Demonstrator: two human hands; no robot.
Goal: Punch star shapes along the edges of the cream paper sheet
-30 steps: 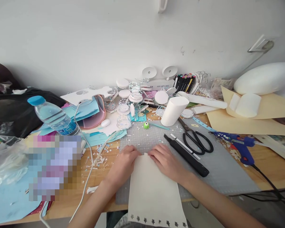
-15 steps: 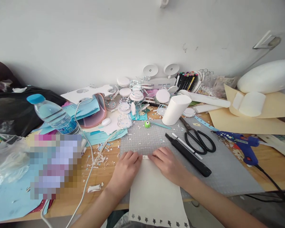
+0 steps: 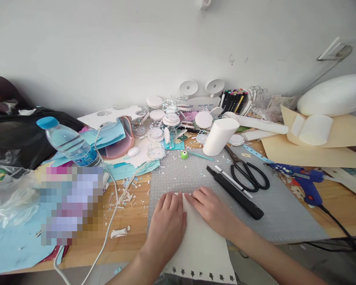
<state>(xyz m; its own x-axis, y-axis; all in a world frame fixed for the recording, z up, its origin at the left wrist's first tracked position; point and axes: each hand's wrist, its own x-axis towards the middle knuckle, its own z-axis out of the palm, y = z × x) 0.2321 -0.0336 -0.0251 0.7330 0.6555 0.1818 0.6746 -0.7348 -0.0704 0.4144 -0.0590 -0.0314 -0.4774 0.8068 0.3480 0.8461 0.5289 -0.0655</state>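
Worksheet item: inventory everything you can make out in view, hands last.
Paper sheet: 1, off-white, under both hands
Cutting mat: 1, grey, front centre
Utility knife: 1, black, on mat
Slim stick: 1, white, beside knife
Scissors: 1, black handles, on mat
Small object: 1, green, on mat
Cylinder: 1, white, mat's far edge
Glue gun: 1, blue, right
Card sheets: several, tan, right
Socket: 1, white, wall
Markers: several, black, back
Discs: many, pale, back
Bottle: 1, clear, left
Papers: several, blue, left
Cable: count unclear, white, left
Scraps: many, mixed, left
Left hand: 1, bare, on paper
Right hand: 1, bare, on paper
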